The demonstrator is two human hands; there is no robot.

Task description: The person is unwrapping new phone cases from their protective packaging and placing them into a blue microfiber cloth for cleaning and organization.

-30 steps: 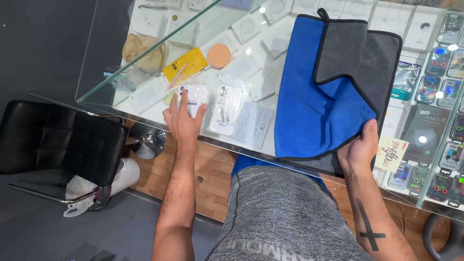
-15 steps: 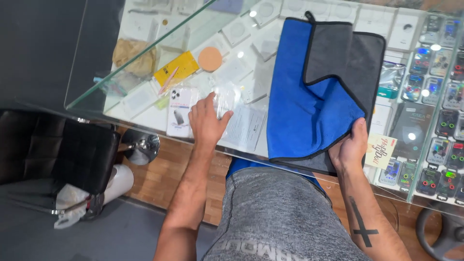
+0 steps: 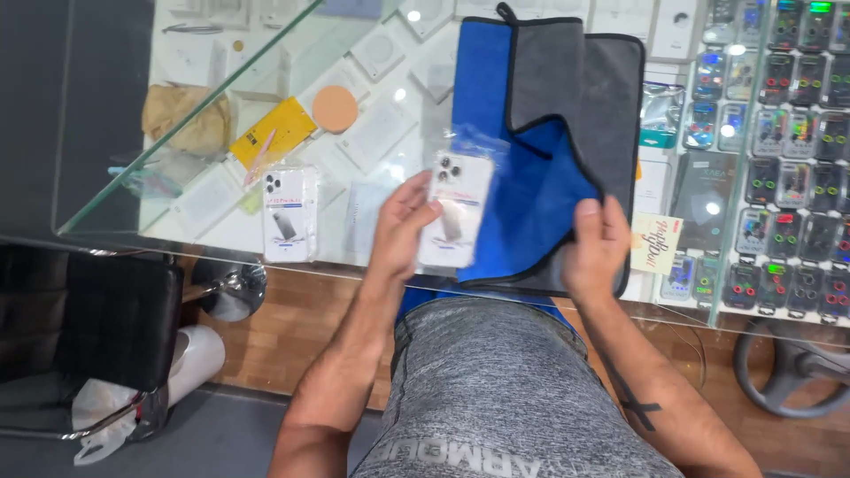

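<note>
Packaged phone case [image 3: 456, 212], clear and sealed in a see-through sleeve with a white backing card, sits in our left hand [image 3: 405, 226]. We grip it along its left edge, fingers curled over the front and thumb hidden behind, and we hold it above the near part of the glass counter [image 3: 106, 212], its right half overlapping the left border of the cloth. The package looks a little blurred, so we cannot read its finer details.

Our right hand [image 3: 595, 248] lies flat on the blue and grey microfibre cloth [image 3: 549, 133], fingers closed down over the near right corner where the grey side folds back over the blue; it pinches or presses that corner against the glass, and we cannot tell which. The cloth is spread across the middle of the counter, a small hanging loop at its far edge.

A second packaged phone case [image 3: 288, 212] lies flat on the glass to the left, well apart from the one we hold. Beyond it we see a yellow card [image 3: 273, 134] and a round orange pad [image 3: 335, 109] under the glass, with white boxes around them. Rows of small packaged accessories [image 3: 788, 150] fill the display on the right. A black chair [image 3: 106, 327] stands below the counter on the left.
</note>
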